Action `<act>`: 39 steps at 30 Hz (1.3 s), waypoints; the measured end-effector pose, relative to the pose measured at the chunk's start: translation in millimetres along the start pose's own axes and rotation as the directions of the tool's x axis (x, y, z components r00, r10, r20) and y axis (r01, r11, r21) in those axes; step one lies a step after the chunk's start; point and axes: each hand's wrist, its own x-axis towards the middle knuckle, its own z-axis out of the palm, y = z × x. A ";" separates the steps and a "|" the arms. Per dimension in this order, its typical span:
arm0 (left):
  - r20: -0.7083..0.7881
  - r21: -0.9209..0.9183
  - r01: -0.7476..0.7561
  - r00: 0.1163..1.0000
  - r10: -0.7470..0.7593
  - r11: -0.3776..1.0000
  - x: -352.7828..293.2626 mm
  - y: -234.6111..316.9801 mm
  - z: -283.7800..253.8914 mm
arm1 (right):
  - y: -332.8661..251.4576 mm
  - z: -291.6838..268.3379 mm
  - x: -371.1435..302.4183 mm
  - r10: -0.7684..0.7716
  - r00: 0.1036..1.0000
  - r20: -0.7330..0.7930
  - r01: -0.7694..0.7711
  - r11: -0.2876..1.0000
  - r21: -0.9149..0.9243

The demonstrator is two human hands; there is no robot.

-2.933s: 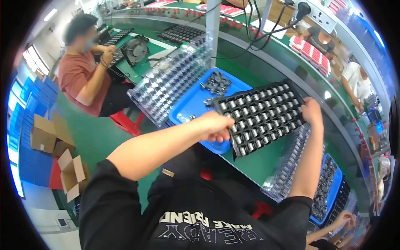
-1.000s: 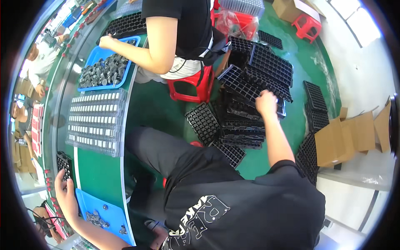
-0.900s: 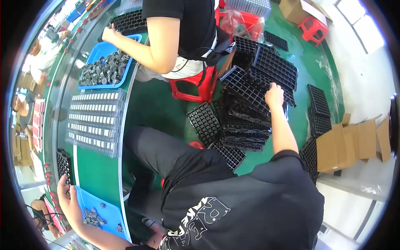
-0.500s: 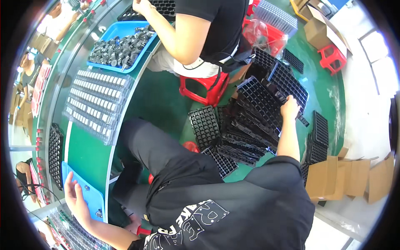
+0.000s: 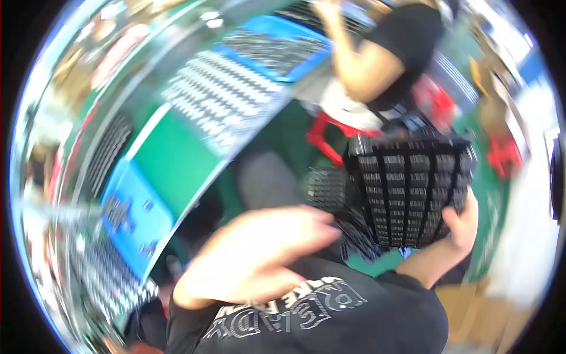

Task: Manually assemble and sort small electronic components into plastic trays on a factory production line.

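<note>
Green floor, right hand (image 5: pixel 463 221) gripping black tray (image 5: pixel 413 192)

This place is a factory assembly line. A long green counter (image 5: pixel 177 171) carries blue bins (image 5: pixel 127 212) with small dark parts and clear trays (image 5: pixel 230 100) full of rows of pieces. Black grid trays (image 5: pixel 413 189) are stacked beside the line. Another worker (image 5: pixel 383 53) sits on a red stool (image 5: pixel 330 127) at the same counter, near cardboard boxes (image 5: pixel 495 112).
</note>
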 end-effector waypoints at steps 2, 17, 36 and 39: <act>-0.139 -0.292 -0.236 0.969 0.203 0.927 14.9 35.4 49.2 | -1.3 53.4 29.3 -0.117 0.983 0.141 0.096 0.985 0.145; -0.480 -0.107 0.135 0.861 -0.170 0.985 -163.6 44.7 -15.3 | -112.2 382.7 162.4 -0.809 0.587 0.025 0.593 0.451 0.667; -0.690 -0.277 0.906 0.045 -0.723 0.321 -206.8 6.7 -18.4 | -39.4 465.0 196.6 -0.432 0.355 0.829 0.905 0.380 -0.189; -0.708 -0.197 0.888 0.165 -0.687 0.416 -213.8 -12.8 -14.2 | -52.3 465.0 179.1 -0.365 0.404 0.839 0.888 0.375 -0.264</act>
